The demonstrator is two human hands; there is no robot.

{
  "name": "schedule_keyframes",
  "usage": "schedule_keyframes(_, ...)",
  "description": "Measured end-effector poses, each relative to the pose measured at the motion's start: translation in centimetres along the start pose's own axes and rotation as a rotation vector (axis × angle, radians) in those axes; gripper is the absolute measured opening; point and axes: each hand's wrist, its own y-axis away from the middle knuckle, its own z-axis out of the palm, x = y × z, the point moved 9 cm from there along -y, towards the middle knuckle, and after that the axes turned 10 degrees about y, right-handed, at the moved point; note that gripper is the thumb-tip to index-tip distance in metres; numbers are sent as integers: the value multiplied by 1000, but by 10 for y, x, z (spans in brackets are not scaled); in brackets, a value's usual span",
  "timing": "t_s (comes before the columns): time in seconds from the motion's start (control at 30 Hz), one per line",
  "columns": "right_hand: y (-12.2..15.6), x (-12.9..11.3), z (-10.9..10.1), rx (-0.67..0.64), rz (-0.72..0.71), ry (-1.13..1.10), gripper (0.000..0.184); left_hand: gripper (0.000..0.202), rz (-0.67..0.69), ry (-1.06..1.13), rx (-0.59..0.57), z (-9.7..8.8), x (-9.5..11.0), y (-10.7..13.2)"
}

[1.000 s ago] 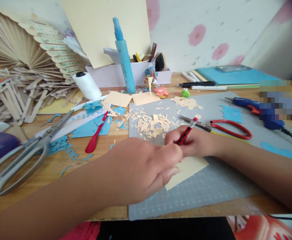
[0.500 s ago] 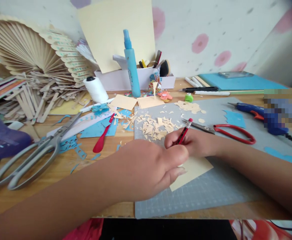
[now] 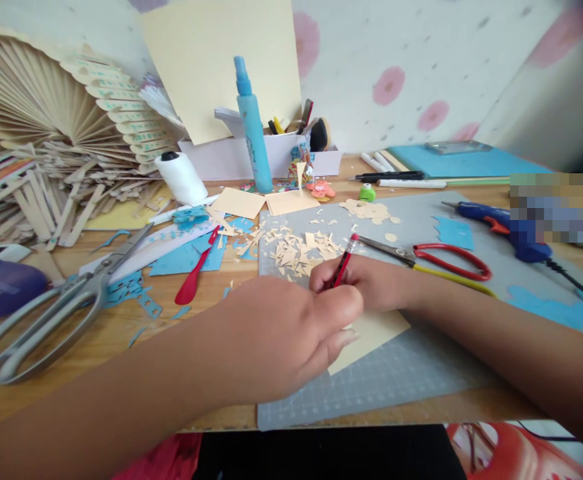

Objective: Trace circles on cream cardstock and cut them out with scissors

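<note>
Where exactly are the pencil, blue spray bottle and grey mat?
Pencil (image 3: 342,265): head view, on its shaft.
Blue spray bottle (image 3: 254,133): head view, on its body.
Grey mat (image 3: 396,380): head view, on its bare front.

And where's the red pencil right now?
In the head view, the red pencil is just right of the middle, held in the right hand, close by the left hand, with cream paper showing just below.

There's open room across the front of the gridded grey cutting mat, but red-handled metal scissors block just beyond the right hand!
</note>
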Motion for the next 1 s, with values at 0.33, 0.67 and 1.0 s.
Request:
schedule_keyframes(0.33, 66, -66, -48, 553, -412, 482, 18, 24, -38, 107, -44, 1, -5, 0)
schedule_keyframes(0.67, 54, -98, 79, 384, -634, 1316, 16, 23, -24, 170, -7, -4, -3, 1)
schedule_keyframes(1.0, 39, -96, 81, 409, -473, 1419, 21, 20, 22, 223, 117, -8, -4, 5)
